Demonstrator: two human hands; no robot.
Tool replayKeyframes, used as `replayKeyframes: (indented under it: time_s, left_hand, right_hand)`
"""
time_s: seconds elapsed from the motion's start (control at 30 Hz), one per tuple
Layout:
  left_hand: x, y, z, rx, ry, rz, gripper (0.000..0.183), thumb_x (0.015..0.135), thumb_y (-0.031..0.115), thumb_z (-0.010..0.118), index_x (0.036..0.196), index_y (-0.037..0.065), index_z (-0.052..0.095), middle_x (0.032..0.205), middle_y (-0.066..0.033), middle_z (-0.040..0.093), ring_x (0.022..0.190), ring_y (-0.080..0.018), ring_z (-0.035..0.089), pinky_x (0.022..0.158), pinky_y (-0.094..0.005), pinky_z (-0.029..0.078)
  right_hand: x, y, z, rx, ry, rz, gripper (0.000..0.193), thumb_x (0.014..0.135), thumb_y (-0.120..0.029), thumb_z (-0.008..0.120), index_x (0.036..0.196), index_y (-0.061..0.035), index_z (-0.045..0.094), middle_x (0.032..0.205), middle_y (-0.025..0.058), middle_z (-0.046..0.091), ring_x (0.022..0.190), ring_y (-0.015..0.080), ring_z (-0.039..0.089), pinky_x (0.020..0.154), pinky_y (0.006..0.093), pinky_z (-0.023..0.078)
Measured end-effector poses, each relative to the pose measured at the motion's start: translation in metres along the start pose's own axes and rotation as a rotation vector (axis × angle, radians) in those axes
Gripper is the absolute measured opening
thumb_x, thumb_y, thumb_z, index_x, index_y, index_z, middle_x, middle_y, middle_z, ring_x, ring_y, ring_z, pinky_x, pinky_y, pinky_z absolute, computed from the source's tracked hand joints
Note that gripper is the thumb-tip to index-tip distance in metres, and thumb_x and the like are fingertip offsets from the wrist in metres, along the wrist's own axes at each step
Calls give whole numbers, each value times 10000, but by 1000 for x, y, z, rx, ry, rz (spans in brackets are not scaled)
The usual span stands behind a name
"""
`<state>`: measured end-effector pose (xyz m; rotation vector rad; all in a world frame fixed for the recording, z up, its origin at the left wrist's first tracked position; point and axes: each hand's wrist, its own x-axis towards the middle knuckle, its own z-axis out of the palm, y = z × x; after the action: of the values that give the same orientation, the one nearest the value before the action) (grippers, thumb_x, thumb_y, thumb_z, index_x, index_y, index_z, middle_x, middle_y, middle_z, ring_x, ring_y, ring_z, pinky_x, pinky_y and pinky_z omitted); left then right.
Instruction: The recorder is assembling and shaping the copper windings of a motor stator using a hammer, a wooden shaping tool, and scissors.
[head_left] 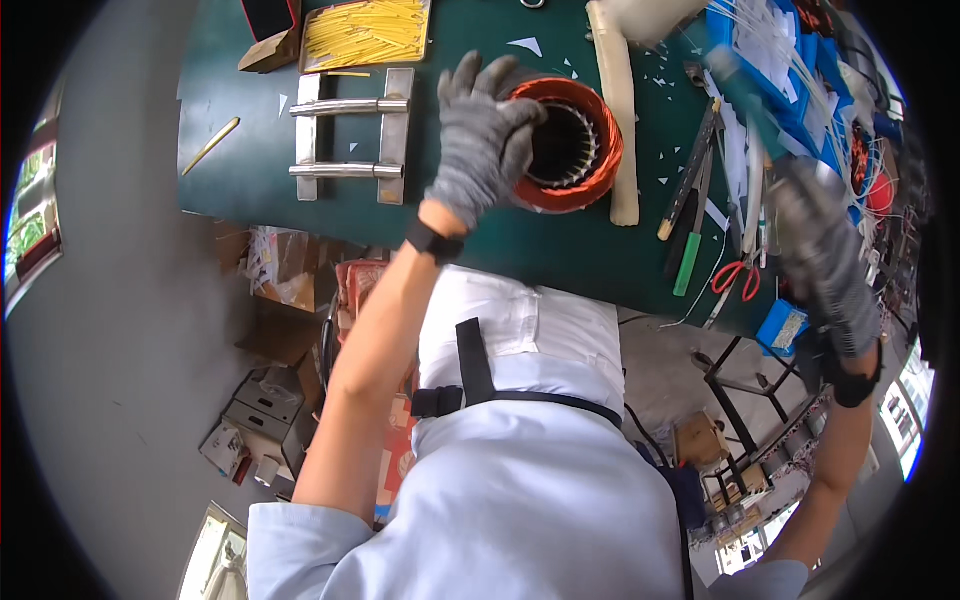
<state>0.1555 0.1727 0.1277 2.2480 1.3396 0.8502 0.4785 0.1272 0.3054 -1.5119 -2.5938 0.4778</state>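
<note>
A motor stator (606,165) with orange-red copper windings around its dark, toothed bore stands on the green table. My left hand (482,135), in a grey glove, grips the stator's left side, its thumb over the rim. Off to the right, my gloved right hand (820,245) is smeared by motion. A blurred, greenish stick-like tool (750,100) reaches up and left from that hand; its exact kind cannot be made out. Beside the stator lies a long pale wooden bar (617,130).
Left of the stator sits a metal frame with two round bars (350,107), below a tray of yellow strips (365,35). Knives, a green-handled tool (687,265) and red-handled scissors (737,281) lie at right, near blue bins (795,115). White scraps litter the green table (560,262).
</note>
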Motion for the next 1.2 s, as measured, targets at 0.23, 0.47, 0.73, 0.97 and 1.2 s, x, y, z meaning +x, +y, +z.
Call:
replayKeyframes:
  time_s: [0.23, 0.47, 0.73, 0.97, 1.2]
  left_hand:
    - [21, -9, 1, -10, -136, 143, 225, 693, 243, 530, 862, 233, 677, 1285, -73, 460, 1250, -380, 291, 1045, -556, 81]
    - [-16, 10, 33, -171, 124, -144, 187, 664, 141, 575, 811, 201, 674, 1206, -63, 534, 1193, -386, 362, 1019, -550, 178]
    - [19, -16, -8, -1, -160, 129, 231, 670, 154, 587, 861, 243, 682, 1305, -33, 453, 1262, -369, 278, 1045, -550, 118]
    - [7, 0, 1, -212, -82, 36, 167, 696, 143, 506, 774, 117, 652, 1204, -140, 525, 1191, -383, 370, 1049, -470, 178]
    - [29, -5, -11, -864, -130, -286, 230, 700, 60, 561, 909, 92, 651, 1239, -138, 495, 1178, -277, 410, 989, -349, 322]
  right_hand:
    - [-42, -1, 54, 900, 16, 747, 440, 856, -310, 562, 1177, -18, 494, 1000, 117, 585, 749, 170, 551, 627, 273, 468]
    - [8, -13, -25, 591, 37, 689, 501, 885, -274, 518, 1273, 20, 397, 1211, 168, 509, 1027, 215, 560, 885, 279, 453]
    - [25, -42, 21, 381, -490, 508, 337, 812, -205, 602, 1084, -17, 542, 877, 122, 585, 799, 216, 575, 689, 303, 461]
    - [-22, -46, 23, 227, -165, 792, 283, 861, -80, 501, 1134, -7, 521, 1124, 156, 555, 984, 243, 560, 826, 323, 451]
    - [-69, -66, 149, 785, -31, 674, 257, 788, -183, 661, 925, -1, 541, 641, 74, 539, 528, 177, 552, 503, 309, 449]
